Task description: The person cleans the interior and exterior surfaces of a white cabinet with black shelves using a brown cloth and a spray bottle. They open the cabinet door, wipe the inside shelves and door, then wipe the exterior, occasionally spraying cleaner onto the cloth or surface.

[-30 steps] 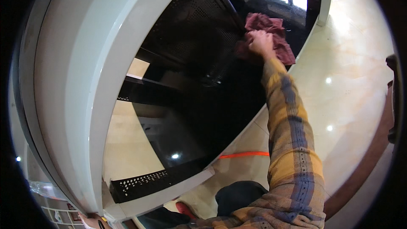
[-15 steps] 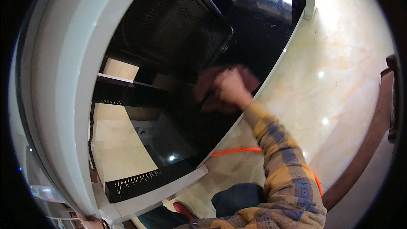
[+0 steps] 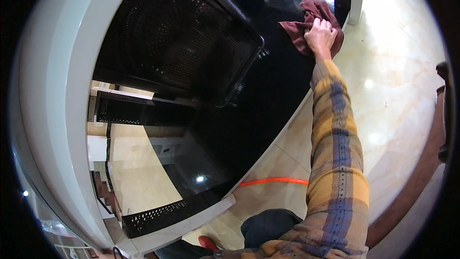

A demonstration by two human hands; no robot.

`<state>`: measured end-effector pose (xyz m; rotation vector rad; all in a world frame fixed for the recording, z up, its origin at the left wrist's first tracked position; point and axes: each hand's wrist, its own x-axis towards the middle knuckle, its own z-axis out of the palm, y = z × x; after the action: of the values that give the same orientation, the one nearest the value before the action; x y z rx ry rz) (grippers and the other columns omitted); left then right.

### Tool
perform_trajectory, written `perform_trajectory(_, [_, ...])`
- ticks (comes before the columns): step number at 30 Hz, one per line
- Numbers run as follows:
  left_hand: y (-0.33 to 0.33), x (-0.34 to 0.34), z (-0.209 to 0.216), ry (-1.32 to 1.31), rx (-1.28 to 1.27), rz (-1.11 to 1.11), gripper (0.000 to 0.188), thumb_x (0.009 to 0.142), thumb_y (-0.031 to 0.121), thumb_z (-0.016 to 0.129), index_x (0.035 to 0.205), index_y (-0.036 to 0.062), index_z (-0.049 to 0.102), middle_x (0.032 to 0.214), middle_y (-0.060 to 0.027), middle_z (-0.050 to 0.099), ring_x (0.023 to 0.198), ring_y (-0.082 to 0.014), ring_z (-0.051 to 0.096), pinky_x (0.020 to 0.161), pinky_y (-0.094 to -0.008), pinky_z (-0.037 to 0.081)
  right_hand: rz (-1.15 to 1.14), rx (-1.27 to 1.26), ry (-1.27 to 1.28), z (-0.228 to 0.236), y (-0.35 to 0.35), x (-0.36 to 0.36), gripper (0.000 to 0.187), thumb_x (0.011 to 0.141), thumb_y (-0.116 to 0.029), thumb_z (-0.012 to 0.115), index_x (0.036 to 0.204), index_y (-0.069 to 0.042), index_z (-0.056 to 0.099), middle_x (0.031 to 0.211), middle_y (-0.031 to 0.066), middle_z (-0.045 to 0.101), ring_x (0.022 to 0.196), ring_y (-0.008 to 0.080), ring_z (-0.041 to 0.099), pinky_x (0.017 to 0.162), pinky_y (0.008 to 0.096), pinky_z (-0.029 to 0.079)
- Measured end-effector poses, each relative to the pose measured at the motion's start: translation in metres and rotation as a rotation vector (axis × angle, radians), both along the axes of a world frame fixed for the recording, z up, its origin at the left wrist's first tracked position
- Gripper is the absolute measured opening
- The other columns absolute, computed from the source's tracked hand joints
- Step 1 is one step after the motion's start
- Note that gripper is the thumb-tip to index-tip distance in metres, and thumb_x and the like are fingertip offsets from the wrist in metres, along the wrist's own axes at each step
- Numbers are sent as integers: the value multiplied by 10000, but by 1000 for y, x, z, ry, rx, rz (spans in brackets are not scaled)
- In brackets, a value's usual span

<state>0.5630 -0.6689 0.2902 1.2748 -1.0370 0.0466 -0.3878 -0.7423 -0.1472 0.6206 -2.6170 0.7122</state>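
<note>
My right hand [image 3: 320, 36] is closed on a dark red cloth [image 3: 299, 42] and presses it against a glossy black panel [image 3: 268, 100]. The cloth is bunched under my fingers, near the panel's far right corner, with one loose corner pointing left. A plaid sleeve covers my outstretched right arm. Only a sliver of my left hand [image 3: 101, 255] shows at the lower left rim, beside the white frame [image 3: 62, 91]; its fingers are hidden.
A raised black perforated part [image 3: 167, 33] sits left of the cloth. Perforated black strips [image 3: 153, 217] run along the panel's edges. An orange cord [image 3: 273, 181] lies on the pale tiled floor [image 3: 393, 86]. A brown and black edge [image 3: 426, 163] curves at the right.
My right hand has slid the cloth away from me and to the right, from mid-panel to near its far right corner. The arm is straighter, and the view has shifted slightly.
</note>
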Motion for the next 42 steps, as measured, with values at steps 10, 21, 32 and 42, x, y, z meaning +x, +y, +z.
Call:
perform_trajectory(10, [-7,-8,-11,-12,10,65,501,920,223,622,1356,2,512,1371,-174,552,1206,-331,551,1019,-424,423,814,-304,79,1,32,234,280,666,-145,687,912,-52,589,957,175,586,952,334,564,926,443,416])
perform_trajectory(21, [10,4,10,-40,32,104,474,926,261,592,1323,5,553,1372,-158,555,1248,-297,523,1066,-389,375,80,173,-253,9,-12,-59,655,820,-375,629,1431,-204,465,1502,72,430,1406,241,366,1178,495,202])
perform_trajectory(32, [23,30,7,249,-20,56,454,914,335,596,1223,3,622,1271,-130,627,1157,-269,582,1023,-351,416,551,-31,-53,-10,-7,185,532,778,-331,684,1263,-128,603,1369,106,559,1314,273,470,1125,520,270])
perform_trajectory(42, [33,-58,-15,7,-25,-96,468,1026,332,363,1362,55,536,1363,-113,528,1226,-237,503,1039,-343,396,1460,-99,-261,-4,32,495,456,720,-219,687,1167,-132,661,1271,112,621,1288,276,492,1122,504,276])
